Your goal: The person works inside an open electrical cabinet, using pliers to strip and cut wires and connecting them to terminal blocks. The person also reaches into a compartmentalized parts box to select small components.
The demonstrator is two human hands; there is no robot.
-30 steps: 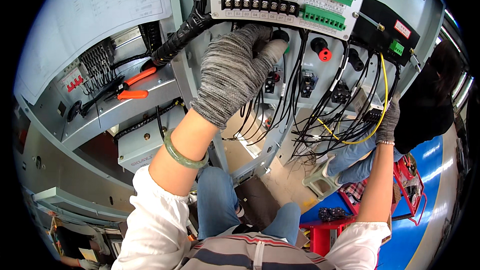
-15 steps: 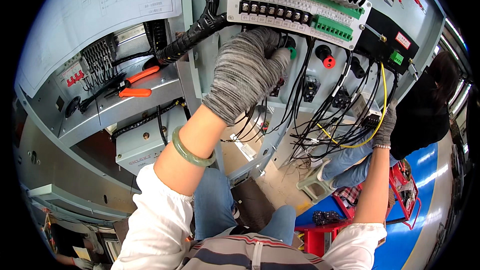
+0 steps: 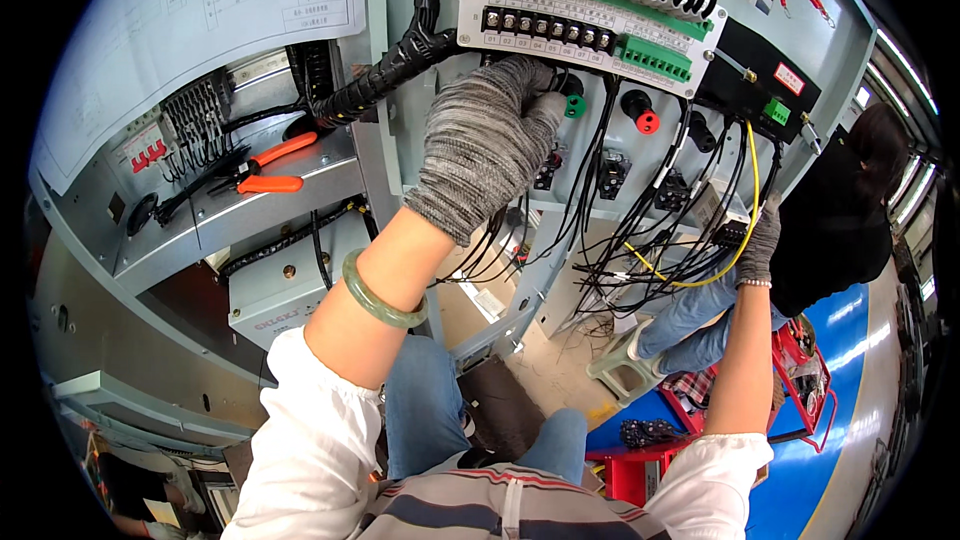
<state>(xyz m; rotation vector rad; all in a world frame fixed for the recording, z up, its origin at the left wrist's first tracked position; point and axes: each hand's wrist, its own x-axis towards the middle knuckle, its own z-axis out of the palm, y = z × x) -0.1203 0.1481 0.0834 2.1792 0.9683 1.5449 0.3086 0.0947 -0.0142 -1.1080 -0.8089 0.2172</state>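
Observation:
My left hand (image 3: 485, 145), in a grey striped knit glove, reaches up to the panel below a terminal board (image 3: 560, 32) with black and green terminals. Its fingers curl in under the board's lower edge; the fingertips, and whatever they hold, are hidden. Beside the thumb sits a green-ringed black knob (image 3: 573, 98), and farther right a red-ringed one (image 3: 640, 112). My right hand (image 3: 763, 245), gloved alike, is closed at the lower right edge of the hinged panel (image 3: 835, 65). Loose black wires (image 3: 610, 260) and a yellow wire (image 3: 757, 185) hang between the hands.
Orange-handled pliers (image 3: 270, 168) lie on a metal ledge at left, below a hanging paper drawing (image 3: 200, 30). A thick black wire bundle (image 3: 380, 75) crosses to the panel. At right a person in black (image 3: 835, 225) sits on a stool (image 3: 625, 370) near a red cart (image 3: 805, 380).
The panel with its board, knobs and wires has shifted slightly left. My right hand moved with its edge, a little left and up. My left hand stays beneath the board.

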